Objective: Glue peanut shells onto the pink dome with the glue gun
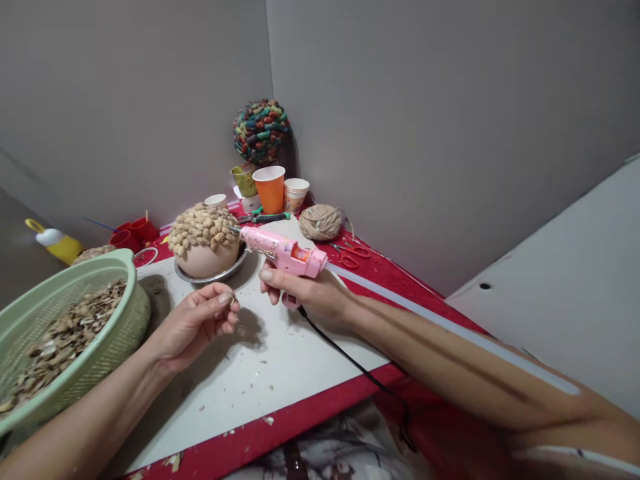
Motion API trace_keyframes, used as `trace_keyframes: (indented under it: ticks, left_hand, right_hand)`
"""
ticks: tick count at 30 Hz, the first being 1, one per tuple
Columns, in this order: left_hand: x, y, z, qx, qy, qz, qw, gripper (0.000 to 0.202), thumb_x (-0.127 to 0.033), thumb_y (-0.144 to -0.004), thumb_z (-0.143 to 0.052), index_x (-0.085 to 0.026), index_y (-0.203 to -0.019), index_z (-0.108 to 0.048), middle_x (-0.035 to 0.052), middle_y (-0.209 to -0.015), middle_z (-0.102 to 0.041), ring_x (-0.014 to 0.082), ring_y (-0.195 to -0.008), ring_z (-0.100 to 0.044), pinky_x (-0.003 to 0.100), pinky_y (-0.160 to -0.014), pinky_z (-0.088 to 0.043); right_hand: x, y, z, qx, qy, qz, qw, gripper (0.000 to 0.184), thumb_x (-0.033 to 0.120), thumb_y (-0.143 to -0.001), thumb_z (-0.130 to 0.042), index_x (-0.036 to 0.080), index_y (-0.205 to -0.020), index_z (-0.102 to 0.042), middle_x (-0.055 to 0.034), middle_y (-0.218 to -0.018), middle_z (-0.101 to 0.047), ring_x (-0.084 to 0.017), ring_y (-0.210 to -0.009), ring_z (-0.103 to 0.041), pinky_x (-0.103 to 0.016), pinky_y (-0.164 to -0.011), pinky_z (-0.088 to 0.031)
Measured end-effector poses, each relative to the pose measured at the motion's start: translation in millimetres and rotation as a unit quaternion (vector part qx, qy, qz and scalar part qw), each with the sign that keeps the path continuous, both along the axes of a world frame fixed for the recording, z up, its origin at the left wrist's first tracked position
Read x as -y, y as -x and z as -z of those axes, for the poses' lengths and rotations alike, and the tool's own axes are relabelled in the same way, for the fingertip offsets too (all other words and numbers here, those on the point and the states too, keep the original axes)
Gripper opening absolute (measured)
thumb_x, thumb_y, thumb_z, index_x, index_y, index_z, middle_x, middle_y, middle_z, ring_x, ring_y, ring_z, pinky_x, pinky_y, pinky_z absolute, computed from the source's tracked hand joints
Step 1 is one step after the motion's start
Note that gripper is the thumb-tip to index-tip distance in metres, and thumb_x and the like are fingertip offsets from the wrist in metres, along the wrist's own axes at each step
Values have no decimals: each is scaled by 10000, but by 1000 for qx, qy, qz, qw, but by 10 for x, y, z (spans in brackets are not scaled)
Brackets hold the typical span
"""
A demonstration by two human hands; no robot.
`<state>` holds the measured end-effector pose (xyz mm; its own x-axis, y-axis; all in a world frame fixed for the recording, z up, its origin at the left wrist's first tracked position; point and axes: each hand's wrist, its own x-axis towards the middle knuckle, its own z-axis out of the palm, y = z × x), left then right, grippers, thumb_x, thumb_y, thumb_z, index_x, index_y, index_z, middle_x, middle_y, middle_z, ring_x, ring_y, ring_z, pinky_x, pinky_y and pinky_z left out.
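My right hand (295, 283) is wrapped round the handle of a pink glue gun (273, 247). Its nozzle points left, at the side of a round ball (207, 260) whose upper part is covered with tan nutshells (203, 227). The lower part of the ball is bare and smooth, and it rests in a shallow metal dish (220, 275). A long pale glue stick (450, 327) sticks out of the gun's back and runs along my right forearm. In front of the ball, my left hand (207, 313) pinches a small pale piece that looks like shell, mostly hidden by the fingertips.
At left stands a green basket (143, 313) of shells (70, 333). Behind are red cups (135, 233), an orange cup (270, 190), a twine ball (321, 222), scissors (350, 255) and a multicoloured ball (263, 133). Shell crumbs lie on the white board (295, 360); the gun's black cord (350, 360) crosses it.
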<state>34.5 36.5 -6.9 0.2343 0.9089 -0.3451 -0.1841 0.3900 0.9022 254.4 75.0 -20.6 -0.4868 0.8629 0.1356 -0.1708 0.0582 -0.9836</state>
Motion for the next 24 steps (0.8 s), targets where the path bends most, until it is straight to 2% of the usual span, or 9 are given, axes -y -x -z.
trace_keyframes:
  ticks: [5, 8, 10, 13, 15, 18, 21, 24]
  left_hand:
    - [-74, -95, 64, 22, 18, -9, 1000, 288, -190, -638, -925, -143, -814, -701, 8, -749, -710, 76, -605, -648, 152, -574, -566]
    - [-33, -79, 33, -1, -3, -18, 1000, 255, -188, -662, -905, -139, -820, -711, 22, -755, -727, 89, -613, -666, 157, -573, -571]
    - [42, -29, -74, -21, -41, -26, 999, 235, -218, -680, -897, -144, -817, -721, 24, -744, -731, 97, -619, -671, 166, -580, -575]
    - [193, 122, -366, -49, -121, -65, 989, 169, -209, -714, -871, -157, -804, -739, 17, -738, -734, 96, -618, -667, 173, -596, -582]
    - [283, 268, -602, -72, -172, -122, 975, 121, -147, -734, -840, -162, -813, -749, 16, -762, -746, 88, -614, -668, 166, -605, -583]
    - [361, 516, -896, -119, -228, -231, 938, 98, -50, -774, -756, -145, -786, -737, 19, -704, -732, 75, -574, -652, 129, -551, -551]
    - [382, 738, -1016, -142, -226, -282, 921, 107, -22, -800, -699, -126, -795, -725, 27, -680, -720, 76, -562, -649, 128, -531, -545]
    - [391, 898, -973, -170, -191, -278, 926, 82, -39, -792, -726, -111, -832, -731, 40, -737, -745, 103, -623, -682, 173, -585, -585]
  right_hand:
    - [6, -19, -5, 4, -6, 2, 1000, 406, 564, -792, -720, 176, -739, -612, 30, -597, -555, -89, -548, -459, -218, -498, -307]
    - [15, -21, -9, 7, -3, 6, 1000, 400, 558, -784, -729, 180, -738, -604, 25, -601, -560, -92, -542, -462, -222, -488, -299]
    - [21, -19, 1, 17, 2, 3, 1000, 414, 571, -776, -733, 180, -739, -600, 23, -599, -562, -89, -528, -451, -220, -476, -292]
    - [23, -16, 43, 14, 8, 12, 1000, 428, 586, -764, -742, 184, -760, -595, 6, -662, -598, -98, -559, -493, -217, -472, -306]
    - [17, -14, 78, 11, 6, 21, 1000, 415, 581, -780, -735, 188, -770, -603, -7, -705, -615, -109, -585, -514, -228, -484, -329]
    - [8, -11, 118, 24, 3, 18, 1000, 414, 593, -804, -713, 192, -761, -622, -14, -680, -600, -122, -580, -503, -251, -499, -350]
    - [13, -8, 139, 37, 11, 4, 999, 432, 618, -798, -712, 196, -751, -629, -23, -677, -596, -133, -578, -495, -260, -487, -341]
    - [30, -7, 148, 41, 19, 4, 999, 431, 618, -807, -706, 196, -761, -633, -27, -697, -600, -133, -587, -495, -263, -493, -342]
